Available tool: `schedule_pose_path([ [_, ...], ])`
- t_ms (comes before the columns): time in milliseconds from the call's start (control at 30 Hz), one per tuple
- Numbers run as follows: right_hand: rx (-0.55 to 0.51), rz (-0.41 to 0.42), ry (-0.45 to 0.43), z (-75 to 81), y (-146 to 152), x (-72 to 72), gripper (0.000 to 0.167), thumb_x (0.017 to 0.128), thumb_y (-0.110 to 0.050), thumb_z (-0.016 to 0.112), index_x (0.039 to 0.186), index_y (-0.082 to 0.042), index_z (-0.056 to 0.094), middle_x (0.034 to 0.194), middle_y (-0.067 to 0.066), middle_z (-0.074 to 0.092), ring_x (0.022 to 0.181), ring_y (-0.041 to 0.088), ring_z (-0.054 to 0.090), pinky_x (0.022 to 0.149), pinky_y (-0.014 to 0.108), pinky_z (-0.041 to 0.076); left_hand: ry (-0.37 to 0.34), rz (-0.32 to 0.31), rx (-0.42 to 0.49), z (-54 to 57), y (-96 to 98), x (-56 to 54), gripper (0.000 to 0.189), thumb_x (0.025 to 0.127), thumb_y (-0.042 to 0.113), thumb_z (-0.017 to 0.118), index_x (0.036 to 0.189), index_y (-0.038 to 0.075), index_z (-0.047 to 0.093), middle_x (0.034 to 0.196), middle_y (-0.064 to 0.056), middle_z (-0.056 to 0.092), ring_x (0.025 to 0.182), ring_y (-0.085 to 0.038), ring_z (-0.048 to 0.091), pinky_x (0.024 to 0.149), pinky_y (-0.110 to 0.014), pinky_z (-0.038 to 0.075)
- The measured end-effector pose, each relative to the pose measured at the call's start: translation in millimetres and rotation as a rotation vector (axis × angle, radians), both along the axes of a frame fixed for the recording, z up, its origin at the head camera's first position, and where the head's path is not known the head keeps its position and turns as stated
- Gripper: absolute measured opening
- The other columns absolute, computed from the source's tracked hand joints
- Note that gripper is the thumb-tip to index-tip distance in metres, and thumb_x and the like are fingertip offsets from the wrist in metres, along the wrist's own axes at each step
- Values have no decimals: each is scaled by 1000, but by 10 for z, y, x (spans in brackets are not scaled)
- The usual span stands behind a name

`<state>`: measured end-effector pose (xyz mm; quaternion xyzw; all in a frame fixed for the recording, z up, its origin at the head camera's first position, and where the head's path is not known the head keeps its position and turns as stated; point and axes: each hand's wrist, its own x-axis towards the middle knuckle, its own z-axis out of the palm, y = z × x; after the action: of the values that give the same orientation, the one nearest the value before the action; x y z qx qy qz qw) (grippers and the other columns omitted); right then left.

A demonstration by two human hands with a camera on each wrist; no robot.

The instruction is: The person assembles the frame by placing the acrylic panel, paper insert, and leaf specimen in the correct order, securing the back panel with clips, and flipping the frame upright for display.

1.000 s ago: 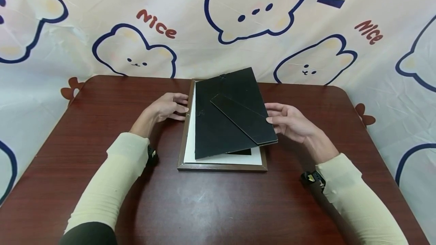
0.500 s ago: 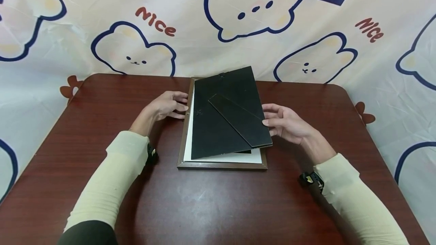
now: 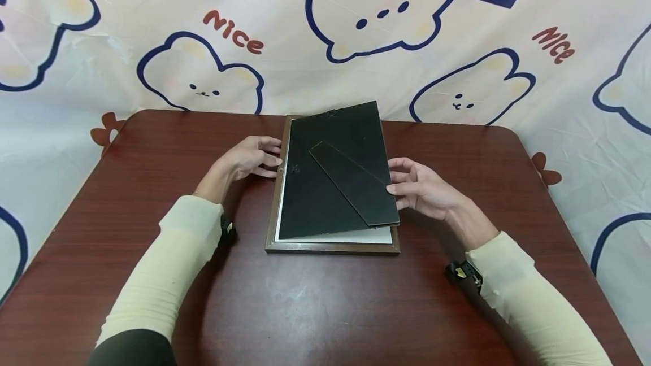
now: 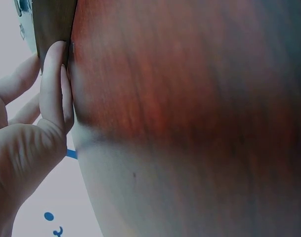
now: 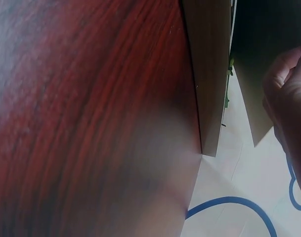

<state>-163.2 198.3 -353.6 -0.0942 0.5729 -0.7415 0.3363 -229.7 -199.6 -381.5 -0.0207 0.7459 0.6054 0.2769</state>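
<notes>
A brown picture frame (image 3: 333,248) lies face down near the table's far edge, a white sheet (image 3: 356,236) showing inside its rim. Over it a black backing board (image 3: 315,196) with a folded stand leg (image 3: 351,188) sits askew, its top right corner past the frame. My right hand (image 3: 424,188) pinches the board's right edge between thumb and fingers. In the right wrist view a gap parts the raised board (image 5: 249,84) from the frame's side (image 5: 207,74). My left hand (image 3: 246,157) touches the frame's left side with extended fingers; the left wrist view shows fingertips against the frame (image 4: 54,24).
The dark red wooden table (image 3: 295,304) has rounded far corners. Behind it and at both sides hangs a pale curtain (image 3: 285,16) with blue cartoon outlines. Small metal fasteners (image 3: 281,170) sit along the frame's left rim.
My right hand has moved left and slightly toward me, bringing the backing board further over the frame and covering more of the white sheet. The left hand and frame have stayed in place.
</notes>
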Motion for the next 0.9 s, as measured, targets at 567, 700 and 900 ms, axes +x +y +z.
schedule_pose_path([
  [567,-2,-7,-19,-37,-47,33,52,93,16,56,133,-10,34,115,17,58,78,23,69,67,35,63,-6,-4,-9,4,14,2,65,99,-7,57,157,0,29,149,-23,37,119,-35,56,95,-47,55],
  [700,12,-12,-23,-47,-50,33,52,93,16,56,132,-10,35,116,16,58,79,24,69,67,36,63,-4,-6,-10,4,13,6,65,99,-6,57,157,0,29,149,-23,37,120,-36,56,96,-47,54],
  [900,82,-27,-7,-56,-46,39,53,93,15,58,135,-9,35,113,16,58,82,24,70,71,39,63,9,0,-19,0,14,6,64,99,-6,58,156,0,31,148,-22,38,118,-33,58,94,-46,56],
])
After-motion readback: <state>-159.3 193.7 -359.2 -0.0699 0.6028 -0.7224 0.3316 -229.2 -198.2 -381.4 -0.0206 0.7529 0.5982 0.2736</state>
